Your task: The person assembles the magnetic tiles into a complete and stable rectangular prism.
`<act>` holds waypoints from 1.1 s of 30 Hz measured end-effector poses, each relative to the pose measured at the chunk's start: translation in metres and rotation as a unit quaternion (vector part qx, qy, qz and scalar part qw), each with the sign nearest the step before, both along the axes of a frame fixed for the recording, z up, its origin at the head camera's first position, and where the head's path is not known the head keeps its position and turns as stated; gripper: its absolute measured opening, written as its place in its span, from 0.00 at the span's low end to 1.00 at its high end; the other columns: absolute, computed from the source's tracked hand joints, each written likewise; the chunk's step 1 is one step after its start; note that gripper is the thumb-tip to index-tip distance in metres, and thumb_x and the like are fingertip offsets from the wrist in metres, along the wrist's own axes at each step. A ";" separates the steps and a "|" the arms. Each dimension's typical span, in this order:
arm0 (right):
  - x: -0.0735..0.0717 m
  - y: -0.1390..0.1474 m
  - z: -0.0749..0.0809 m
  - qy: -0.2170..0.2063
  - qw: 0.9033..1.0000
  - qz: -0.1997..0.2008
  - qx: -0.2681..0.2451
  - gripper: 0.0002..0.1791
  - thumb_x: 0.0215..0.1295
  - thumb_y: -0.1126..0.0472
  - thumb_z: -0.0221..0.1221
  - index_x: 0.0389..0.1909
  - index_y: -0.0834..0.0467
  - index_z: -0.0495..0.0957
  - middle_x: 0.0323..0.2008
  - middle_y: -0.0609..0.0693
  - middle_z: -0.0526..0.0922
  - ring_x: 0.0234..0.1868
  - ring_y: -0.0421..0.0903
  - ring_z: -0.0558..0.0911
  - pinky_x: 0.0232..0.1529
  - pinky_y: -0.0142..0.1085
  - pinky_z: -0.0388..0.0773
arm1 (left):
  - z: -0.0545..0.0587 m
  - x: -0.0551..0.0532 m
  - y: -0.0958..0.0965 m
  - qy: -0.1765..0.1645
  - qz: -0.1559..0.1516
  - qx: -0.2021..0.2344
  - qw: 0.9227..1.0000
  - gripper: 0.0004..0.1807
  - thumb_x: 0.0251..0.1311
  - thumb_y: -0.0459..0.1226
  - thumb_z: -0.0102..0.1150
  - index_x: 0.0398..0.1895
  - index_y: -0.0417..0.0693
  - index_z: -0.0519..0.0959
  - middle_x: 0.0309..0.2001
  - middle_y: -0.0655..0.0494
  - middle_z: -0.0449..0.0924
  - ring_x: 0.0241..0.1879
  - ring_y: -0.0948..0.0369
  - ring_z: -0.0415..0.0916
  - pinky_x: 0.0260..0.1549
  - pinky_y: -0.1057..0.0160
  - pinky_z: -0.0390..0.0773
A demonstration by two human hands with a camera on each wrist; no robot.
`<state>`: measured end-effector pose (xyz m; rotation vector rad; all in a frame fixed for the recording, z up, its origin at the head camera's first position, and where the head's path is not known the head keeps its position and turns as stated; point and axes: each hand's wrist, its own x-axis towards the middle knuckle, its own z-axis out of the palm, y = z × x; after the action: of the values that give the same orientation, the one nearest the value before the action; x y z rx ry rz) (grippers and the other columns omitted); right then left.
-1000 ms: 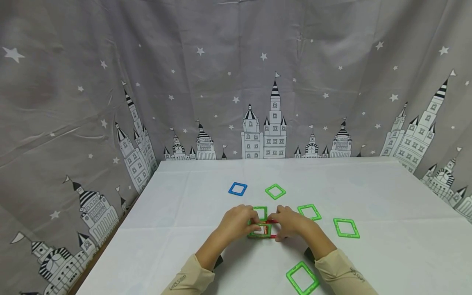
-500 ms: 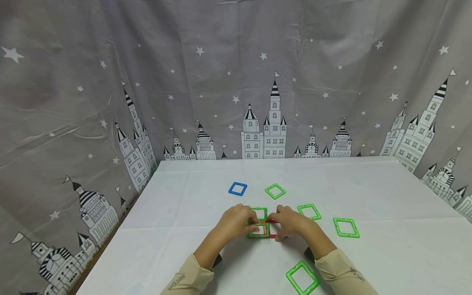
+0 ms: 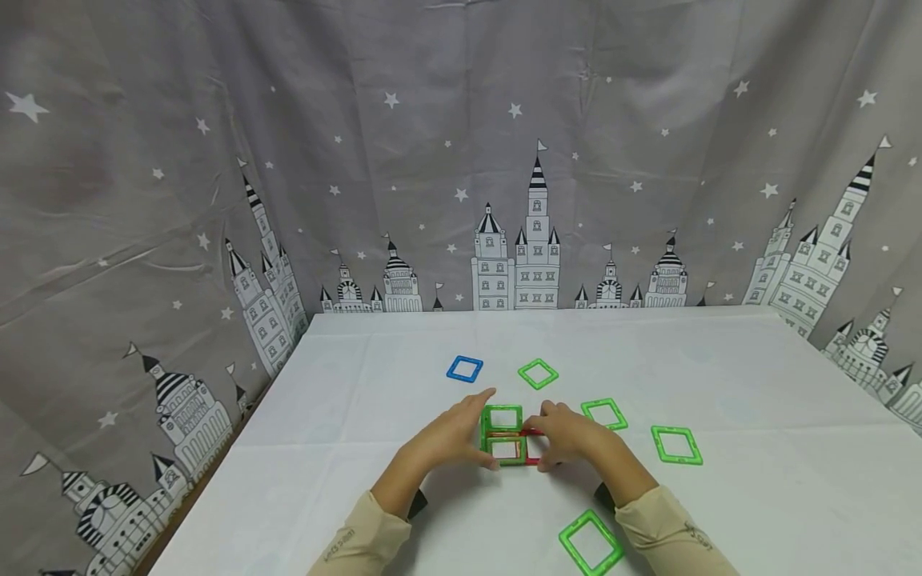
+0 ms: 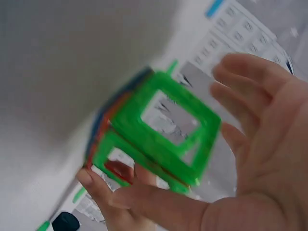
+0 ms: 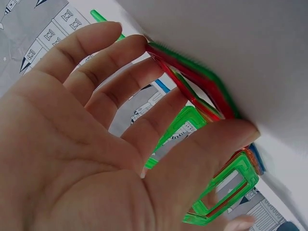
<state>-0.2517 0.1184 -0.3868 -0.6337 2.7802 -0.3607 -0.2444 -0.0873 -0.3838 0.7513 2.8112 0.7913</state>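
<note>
A small box-like build of magnetic tiles, with green tiles (image 3: 503, 407) uppermost, stands between both hands. In the left wrist view its green tile (image 4: 208, 149) faces up, with red, orange and blue tiles along the far side. My left hand (image 3: 452, 436) is just left of the build, thumb and fingers spread apart around nothing. My right hand (image 3: 567, 434) pinches a red tile (image 5: 207, 86) at the build's right side, fingers on one edge and thumb on the opposite one. A green tile edge lies against that red tile, and the right hand covers part of it in the head view.
Loose on the white table (image 3: 360, 384) lie a blue tile (image 3: 464, 378) and a green tile (image 3: 538, 386) at the back. More green tiles lie to the right, one (image 3: 677, 460) farthest out, and one (image 3: 569, 546) near the right forearm. A grey printed curtain (image 3: 432, 120) hangs behind.
My left hand has let go of the green tile and drawn back left, its fingers spreading. The build has shifted slightly left. My right hand keeps its place.
</note>
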 end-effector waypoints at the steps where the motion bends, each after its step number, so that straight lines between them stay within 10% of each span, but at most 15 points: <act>1: 0.000 0.000 0.000 0.000 1.000 0.000 -0.002 0.27 0.45 0.59 0.73 0.50 0.53 0.78 0.43 0.50 0.72 0.43 0.47 0.70 0.45 0.46 0.76 | -0.002 -0.002 -0.002 -0.027 -0.003 0.006 1.000 0.59 0.40 0.43 0.77 0.73 0.43 0.49 0.72 0.44 0.56 0.70 0.47 0.57 0.67 0.46 0.61; 8: -0.001 0.003 0.006 -0.024 1.000 -0.002 -0.018 0.29 0.47 0.59 0.72 0.54 0.53 0.77 0.43 0.50 0.74 0.44 0.46 0.71 0.49 0.48 0.75 | -0.014 -0.011 -0.014 -0.107 -0.006 0.018 0.994 0.59 0.45 0.43 0.74 0.74 0.43 0.44 0.69 0.42 0.61 0.71 0.48 0.56 0.69 0.46 0.58; 19: 0.011 0.030 0.026 -0.023 0.998 0.001 -0.063 0.22 0.49 0.63 0.69 0.48 0.58 0.77 0.42 0.53 0.78 0.46 0.51 0.77 0.47 0.46 0.77 | -0.017 -0.010 -0.014 -0.104 0.004 0.013 0.994 0.48 0.48 0.44 0.71 0.69 0.42 0.55 0.61 0.45 0.73 0.67 0.49 0.63 0.67 0.47 0.61; 33: 0.048 0.082 -0.005 -0.123 0.985 0.062 -0.105 0.15 0.43 0.53 0.72 0.29 0.45 0.75 0.26 0.42 0.71 0.29 0.35 0.67 0.30 0.29 0.63 | -0.018 -0.009 -0.014 -0.095 0.011 0.001 0.995 0.37 0.49 0.45 0.71 0.59 0.42 0.63 0.58 0.46 0.74 0.63 0.50 0.68 0.64 0.49 0.66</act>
<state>-0.2040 0.2001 -0.3916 -0.7513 2.4736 -0.6627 -0.2532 -0.1010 -0.4014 0.6099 2.6529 0.8237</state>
